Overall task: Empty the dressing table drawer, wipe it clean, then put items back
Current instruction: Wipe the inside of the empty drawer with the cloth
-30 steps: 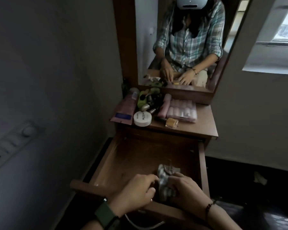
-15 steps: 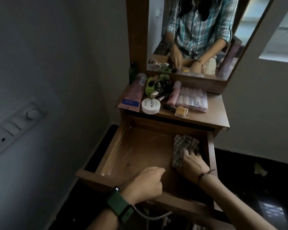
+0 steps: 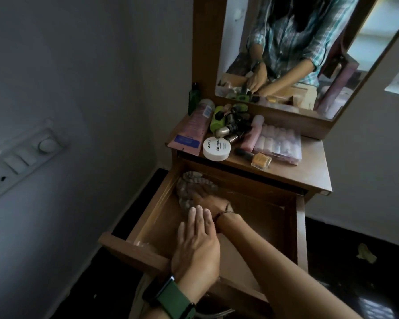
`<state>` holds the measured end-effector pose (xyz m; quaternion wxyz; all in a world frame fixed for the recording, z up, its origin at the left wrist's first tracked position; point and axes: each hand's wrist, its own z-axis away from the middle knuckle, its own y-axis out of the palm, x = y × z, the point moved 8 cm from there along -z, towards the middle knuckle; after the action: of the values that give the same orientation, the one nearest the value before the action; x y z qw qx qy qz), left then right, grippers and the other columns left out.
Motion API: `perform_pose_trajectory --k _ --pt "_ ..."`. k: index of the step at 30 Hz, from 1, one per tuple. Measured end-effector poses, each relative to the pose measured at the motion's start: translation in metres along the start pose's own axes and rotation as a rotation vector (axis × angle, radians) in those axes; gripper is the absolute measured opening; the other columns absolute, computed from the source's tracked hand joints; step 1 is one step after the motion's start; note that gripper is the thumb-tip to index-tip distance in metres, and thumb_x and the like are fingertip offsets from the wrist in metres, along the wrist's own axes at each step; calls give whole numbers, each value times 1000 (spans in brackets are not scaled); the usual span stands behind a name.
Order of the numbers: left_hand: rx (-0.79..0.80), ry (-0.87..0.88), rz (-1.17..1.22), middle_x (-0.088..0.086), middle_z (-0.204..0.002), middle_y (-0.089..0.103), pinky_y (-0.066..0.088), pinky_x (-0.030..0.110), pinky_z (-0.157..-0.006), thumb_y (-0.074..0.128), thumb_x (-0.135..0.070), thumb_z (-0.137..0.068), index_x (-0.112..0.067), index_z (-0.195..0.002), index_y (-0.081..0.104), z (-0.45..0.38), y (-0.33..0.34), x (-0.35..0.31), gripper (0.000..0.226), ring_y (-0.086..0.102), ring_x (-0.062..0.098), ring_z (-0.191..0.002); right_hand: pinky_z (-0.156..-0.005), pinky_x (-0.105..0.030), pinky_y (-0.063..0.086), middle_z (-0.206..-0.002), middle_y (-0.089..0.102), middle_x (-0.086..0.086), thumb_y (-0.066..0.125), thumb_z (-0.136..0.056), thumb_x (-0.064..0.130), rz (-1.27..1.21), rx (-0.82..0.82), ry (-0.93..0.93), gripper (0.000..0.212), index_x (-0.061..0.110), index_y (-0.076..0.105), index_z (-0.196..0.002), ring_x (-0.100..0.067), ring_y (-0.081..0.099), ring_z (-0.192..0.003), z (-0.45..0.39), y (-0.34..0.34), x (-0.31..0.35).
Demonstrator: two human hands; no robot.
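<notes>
Drawer (image 3: 293,229) is pulled out below the counter (image 3: 309,171), and I see bare wood inside it. My right hand (image 3: 211,200) is deep in the drawer's far left corner. It presses down on a checked cloth (image 3: 189,185), fingers spread over it. I can't tell if the fingers curl round the cloth or just lie flat; that grip is blurry and dark. The cloth is bunched up vs the drawer's left wall and back wall.

My left hand (image 3: 197,245) hangs over the drawer's front edge, near the middle. Its fingers are straight and close together, so that grip is let go, holding nothing. Its fingertips are just beside my right wrist, which has a thin dark band on it. A green watch (image 3: 171,298) sits on my left wrist.

Stuff from the drawer lies on the counter top w/ the mirror (image 3: 286,54) behind it. At the counter's left edge lies a pink tube (image 3: 192,128). Next to it is a round white tub (image 3: 216,149), close to the front edge. Behind the tub is a pile of small dark bottles (image 3: 234,125) and a green bottle (image 3: 217,119). To the right lies a clear pack of pink rolls (image 3: 278,143). A small yellow bottle (image 3: 260,160) lies in front of that pack.
</notes>
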<state>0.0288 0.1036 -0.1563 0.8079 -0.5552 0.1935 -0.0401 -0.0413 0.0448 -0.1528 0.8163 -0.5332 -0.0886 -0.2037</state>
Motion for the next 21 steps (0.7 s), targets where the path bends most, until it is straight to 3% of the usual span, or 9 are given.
perform_pose_trajectory --k 3,6,8,11,14,17,19,21 --pt "91 36 -47 14 -154 -25 -7 43 -117 59 -13 -85 -5 -143 -21 1 5 -3 100 -27 26 -141 -91 -38 47 -129 57 -13 31 -98 21 239 -153 135 36 12 51 -125 -28 56 -116 -5 -2 -32" --pt "171 73 -76 13 -153 -27 -12 46 -115 61 -13 -81 -5 -144 -20 -1 8 -9 102 -29 26 -140 -88 -34 47 -125 60 -8 28 -97 28 275 -227 408 38 18 54 -122 -25 57 -113 14 -6 -100" --pt "206 89 -95 13 -152 -29 -15 47 -113 60 -9 -80 -6 -143 -21 -3 9 -13 102 -31 26 -139 -91 -37 45 -132 53 -11 28 -97 30 357 -254 431 42 16 45 -131 -29 50 -120 16 -7 -119" --pt "199 54 27 10 -149 -36 -17 44 -112 56 -4 -80 -8 -142 -26 -8 6 -12 103 -35 24 -137 -105 -44 33 -148 32 -12 29 -96 34 432 -277 269 52 23 20 -146 -34 34 -131 -1 -2 -101" --pt "66 -57 317 7 -151 -35 -16 37 -113 44 2 -84 -11 -141 -28 -11 -12 2 93 -32 21 -138 -113 -42 23 -156 16 -6 34 -95 42 259 -198 -36 60 23 12 -148 -29 20 -140 -29 18 -53" --pt "-74 -166 449 8 -154 -29 -14 32 -113 44 -4 -88 -10 -141 -27 -10 -25 21 89 -27 20 -142 -117 -44 9 -158 7 -4 35 -95 44 175 -83 -229 62 21 12 -148 -25 0 -145 -64 33 7" --pt "-198 -174 460 5 -156 -24 -14 27 -111 44 -6 -87 -12 -142 -26 -5 -33 25 89 -24 17 -142 -118 -43 11 -156 15 -5 34 -95 43 132 -125 -294 57 17 23 -145 -25 4 -145 -67 20 25" --pt "-308 -147 462 1 -157 -20 -12 25 -112 44 -6 -87 -16 -142 -24 2 -39 22 88 -25 10 -139 -112 -28 23 -150 30 -11 39 -94 36 193 -84 -393 51 15 32 -140 -26 23 -140 -49 33 34"
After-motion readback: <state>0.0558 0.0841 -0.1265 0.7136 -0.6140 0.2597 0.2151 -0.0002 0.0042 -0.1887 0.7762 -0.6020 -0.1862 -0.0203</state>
